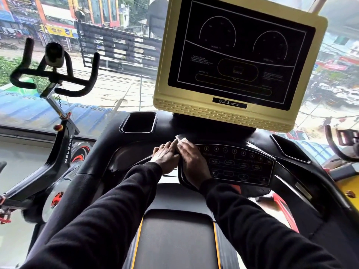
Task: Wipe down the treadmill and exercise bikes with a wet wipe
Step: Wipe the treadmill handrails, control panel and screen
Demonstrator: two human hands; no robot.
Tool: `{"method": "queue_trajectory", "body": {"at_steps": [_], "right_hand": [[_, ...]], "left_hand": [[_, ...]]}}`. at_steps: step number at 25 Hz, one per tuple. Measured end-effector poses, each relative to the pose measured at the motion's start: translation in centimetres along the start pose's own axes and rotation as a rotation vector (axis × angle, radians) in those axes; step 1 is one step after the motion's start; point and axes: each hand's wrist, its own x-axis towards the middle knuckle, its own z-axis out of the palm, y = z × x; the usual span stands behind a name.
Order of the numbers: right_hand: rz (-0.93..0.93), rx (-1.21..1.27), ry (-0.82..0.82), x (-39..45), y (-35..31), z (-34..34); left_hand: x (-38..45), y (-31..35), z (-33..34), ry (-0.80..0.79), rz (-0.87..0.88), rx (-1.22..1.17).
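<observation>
Both hands meet at the left end of the keypad [236, 164] on the treadmill [136, 150] console. The wipe [181, 139] sits under and just ahead of the fingertips, white, crumpled, with a corner sticking out toward the screen [239, 53].

Right hand [191, 162]: fingers fairly straight, laid flat over the wipe, pressing it onto the console. Left hand [166, 155]: fingers extended alongside, tips touching the wipe's left edge. Can't tell if the left thumb pinches it or just steadies it.

Handling, as a judgement:
- Wipe is light, soft and limp, with no stiffness. It will bunch and roll under the fingers if pushed from one edge.
- Wet, so it should cling to smooth plastic and drag a bit. Probably slips less than a dry cloth.
- Best hold: flat palm or finger pads on top, thumb tucked under a folded edge. Folding gives a pad that stays put.
- Thin, so it may tear on sharp edges like the tray [138, 122] rim beyond the left fingertips.

Progress: looks like console wiping, early. Keypad stretches away right of the right fingers, belt [174, 239] runs below the wrists. Bike [64, 152] stands well left of the left hand, untouched.

Risk: pressing keypad buttons while wiping. Light pressure there.
</observation>
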Motion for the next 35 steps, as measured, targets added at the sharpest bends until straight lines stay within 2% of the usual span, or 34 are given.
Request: {"method": "queue_trajectory", "body": {"at_steps": [2, 5, 9, 13, 17, 22, 27, 31, 35], "right_hand": [[-0.053, 0.021, 0.020, -2.3, -0.5, 0.0], [-0.126, 0.017, -0.038, -5.6, -0.4, -0.7], [0.079, 0.010, 0.007, -7.3, -0.9, -1.1], [-0.008, 0.026, -0.031, -9.3, -0.8, -2.2], [0.151, -0.065, 0.044, -9.4, -0.5, -2.4], [0.028, -0.076, -0.050, -10.2, -0.1, -3.1], [0.207, -0.165, 0.060, -11.4, 1.0, -3.9], [0.035, -0.097, -0.001, -11.7, 0.2, -4.5], [0.102, -0.204, 0.075, -12.3, 2.4, -5.9]], "left_hand": [[0.1, -0.1, -0.1, -0.010, 0.012, 0.001], [-0.1, -0.1, -0.1, -0.009, 0.015, 0.021], [-0.6, -0.2, 0.2, 0.015, 0.051, 0.094], [-1.1, -0.3, 0.6, 0.030, 0.067, 0.124], [-1.5, -0.6, 0.9, 0.057, 0.074, 0.115], [-1.6, -0.7, 1.2, 0.063, 0.074, 0.112], [-1.8, -0.8, 1.2, 0.088, 0.066, 0.110], [-1.9, -0.8, 1.4, 0.088, 0.059, 0.114], [-2.0, -0.8, 1.4, 0.098, 0.070, 0.108]]}}
